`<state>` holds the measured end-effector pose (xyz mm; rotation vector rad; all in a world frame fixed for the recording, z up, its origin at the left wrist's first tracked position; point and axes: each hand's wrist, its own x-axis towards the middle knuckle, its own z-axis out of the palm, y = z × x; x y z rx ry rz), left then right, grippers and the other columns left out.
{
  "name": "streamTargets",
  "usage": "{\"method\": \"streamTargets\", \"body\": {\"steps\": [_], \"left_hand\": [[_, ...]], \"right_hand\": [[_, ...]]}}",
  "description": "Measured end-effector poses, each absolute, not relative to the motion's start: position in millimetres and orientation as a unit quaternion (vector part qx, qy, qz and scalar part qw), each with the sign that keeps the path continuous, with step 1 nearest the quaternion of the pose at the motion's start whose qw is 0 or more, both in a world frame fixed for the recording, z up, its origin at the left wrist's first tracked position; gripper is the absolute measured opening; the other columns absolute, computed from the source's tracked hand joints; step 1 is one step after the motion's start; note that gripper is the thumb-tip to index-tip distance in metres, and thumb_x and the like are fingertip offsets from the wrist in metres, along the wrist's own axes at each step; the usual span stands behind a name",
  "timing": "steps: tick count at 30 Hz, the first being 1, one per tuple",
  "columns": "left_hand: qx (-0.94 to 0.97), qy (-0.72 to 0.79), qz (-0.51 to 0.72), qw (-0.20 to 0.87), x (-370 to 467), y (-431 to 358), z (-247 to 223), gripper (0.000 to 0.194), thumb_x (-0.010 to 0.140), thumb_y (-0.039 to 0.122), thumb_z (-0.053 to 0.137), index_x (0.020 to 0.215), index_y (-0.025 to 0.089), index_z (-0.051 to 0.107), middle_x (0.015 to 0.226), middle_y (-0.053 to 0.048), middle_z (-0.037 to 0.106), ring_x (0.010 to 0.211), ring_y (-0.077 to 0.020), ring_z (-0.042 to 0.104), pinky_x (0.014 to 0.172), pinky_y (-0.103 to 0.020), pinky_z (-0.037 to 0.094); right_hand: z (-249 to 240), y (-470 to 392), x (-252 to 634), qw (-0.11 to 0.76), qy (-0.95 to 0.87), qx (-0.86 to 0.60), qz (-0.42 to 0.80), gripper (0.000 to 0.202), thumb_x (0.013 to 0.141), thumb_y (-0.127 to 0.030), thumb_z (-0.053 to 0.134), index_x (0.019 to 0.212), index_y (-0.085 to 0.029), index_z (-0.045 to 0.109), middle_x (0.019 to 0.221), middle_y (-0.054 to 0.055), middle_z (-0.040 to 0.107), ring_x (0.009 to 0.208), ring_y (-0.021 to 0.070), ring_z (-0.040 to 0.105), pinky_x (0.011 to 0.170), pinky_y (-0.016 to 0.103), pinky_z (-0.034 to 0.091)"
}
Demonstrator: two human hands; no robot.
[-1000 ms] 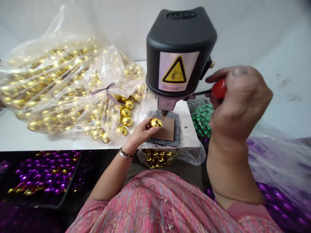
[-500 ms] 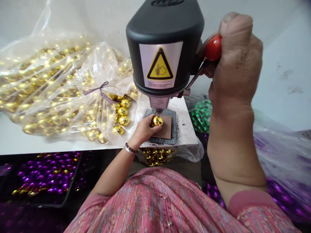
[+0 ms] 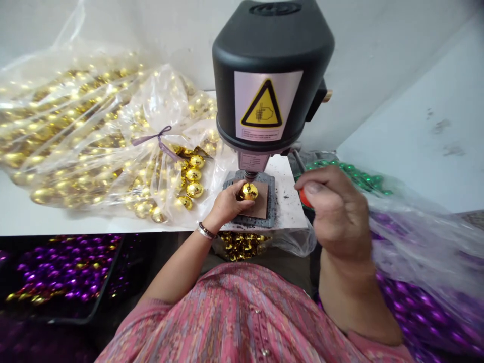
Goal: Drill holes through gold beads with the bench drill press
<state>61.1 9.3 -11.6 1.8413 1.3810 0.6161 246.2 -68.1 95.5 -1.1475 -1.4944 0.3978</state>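
Observation:
My left hand grips a shiny gold ball between thumb and fingers, over a brown board on the grey base plate. The tip of the black drill press meets the top of the ball. My right hand is closed around the red knob of the press lever, to the right of the base. Several loose gold balls lie left of my left hand.
Clear bags of gold balls cover the table's left part. Dark crumbs lie around the base. Purple balls fill a dark bin below left. Green balls and bagged purple balls are at the right.
My right hand has pulled the red knob down from beside the press head to near table height. The drill tip is lower, at the ball. The view has shifted slightly.

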Motion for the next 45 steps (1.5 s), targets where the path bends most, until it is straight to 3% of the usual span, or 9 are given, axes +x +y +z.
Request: {"method": "streamTargets", "body": {"steps": [3, 7, 16, 21, 25, 28, 32, 41, 45], "left_hand": [[0.721, 0.532, 0.243, 0.371, 61, 9, -11, 0.050, 0.077, 0.025, 0.075, 0.125, 0.017, 0.065, 0.110, -0.005, 0.074, 0.097, -0.0225, 0.068, 0.089, -0.034, 0.051], [0.727, 0.539, 0.237, 0.354, 61, 8, -11, 0.050, 0.077, 0.025, 0.075, 0.125, 0.018, 0.065, 0.110, -0.006, 0.074, 0.098, -0.0232, 0.068, 0.089, -0.033, 0.051], [0.733, 0.539, 0.238, 0.341, 62, 6, -12, 0.043, 0.077, 0.029, 0.074, 0.118, 0.019, 0.067, 0.103, -0.004, 0.074, 0.093, -0.0230, 0.067, 0.083, -0.032, 0.051], [0.728, 0.536, 0.243, 0.352, 61, 6, -14, 0.046, 0.077, 0.029, 0.074, 0.121, 0.021, 0.065, 0.104, -0.003, 0.074, 0.092, -0.0223, 0.067, 0.082, -0.032, 0.051], [0.722, 0.542, 0.247, 0.352, 63, 5, -14, 0.049, 0.077, 0.029, 0.074, 0.123, 0.019, 0.063, 0.105, -0.005, 0.074, 0.093, -0.0230, 0.068, 0.082, -0.032, 0.050], [0.719, 0.548, 0.253, 0.346, 64, 2, -12, 0.048, 0.075, 0.026, 0.075, 0.121, 0.016, 0.063, 0.106, -0.007, 0.073, 0.093, -0.0233, 0.067, 0.081, -0.033, 0.050], [0.714, 0.549, 0.272, 0.339, 58, -12, -7, 0.046, 0.074, 0.025, 0.076, 0.116, 0.017, 0.062, 0.103, -0.006, 0.071, 0.091, -0.0218, 0.066, 0.082, -0.033, 0.051], [0.742, 0.487, 0.305, 0.345, 30, -52, -12, 0.053, 0.074, 0.018, 0.076, 0.123, 0.020, 0.057, 0.114, -0.007, 0.070, 0.102, -0.0203, 0.066, 0.091, -0.033, 0.053], [0.753, 0.470, 0.285, 0.362, 24, -63, -13, 0.054, 0.075, 0.023, 0.076, 0.125, 0.020, 0.057, 0.120, -0.009, 0.070, 0.108, -0.0221, 0.066, 0.095, -0.034, 0.053]], "right_hand": [[76, -64, 234, 0.605, -0.612, -0.501, 0.095, 0.026, 0.094, -0.030, 0.050, 0.070, -0.021, 0.055, 0.061, -0.004, 0.047, 0.056, 0.0059, 0.044, 0.055, 0.023, 0.037], [51, -55, 227, 0.647, -0.589, -0.484, 0.022, 0.021, 0.094, -0.029, 0.046, 0.078, -0.022, 0.059, 0.069, -0.001, 0.056, 0.063, 0.0095, 0.053, 0.059, 0.027, 0.044], [15, -39, 229, 0.683, -0.596, -0.422, -0.018, 0.015, 0.091, -0.024, 0.044, 0.087, -0.024, 0.059, 0.074, 0.000, 0.058, 0.077, 0.0155, 0.065, 0.075, 0.036, 0.056], [1, -33, 231, 0.683, -0.609, -0.403, -0.015, 0.012, 0.090, -0.024, 0.047, 0.086, -0.024, 0.058, 0.073, -0.001, 0.060, 0.078, 0.0158, 0.067, 0.073, 0.035, 0.057], [29, -40, 230, 0.686, -0.598, -0.414, -0.010, 0.021, 0.094, -0.029, 0.044, 0.080, -0.022, 0.059, 0.070, -0.002, 0.059, 0.072, 0.0128, 0.065, 0.068, 0.030, 0.055], [74, -45, 227, 0.662, -0.567, -0.490, 0.022, 0.033, 0.096, -0.036, 0.046, 0.071, -0.019, 0.059, 0.062, -0.003, 0.053, 0.059, 0.0071, 0.052, 0.058, 0.025, 0.043], [119, -41, 224, 0.685, -0.524, -0.497, 0.101, 0.048, 0.096, -0.048, 0.045, 0.061, -0.016, 0.050, 0.055, -0.004, 0.042, 0.053, 0.0042, 0.039, 0.056, 0.024, 0.035], [120, -35, 221, 0.699, -0.514, -0.485, 0.110, 0.049, 0.097, -0.046, 0.042, 0.059, -0.015, 0.044, 0.059, -0.004, 0.041, 0.057, 0.0027, 0.041, 0.057, 0.022, 0.033], [118, -34, 220, 0.707, -0.507, -0.479, 0.111, 0.047, 0.096, -0.046, 0.043, 0.061, -0.015, 0.044, 0.058, -0.004, 0.041, 0.054, 0.0030, 0.040, 0.055, 0.022, 0.032]]}}
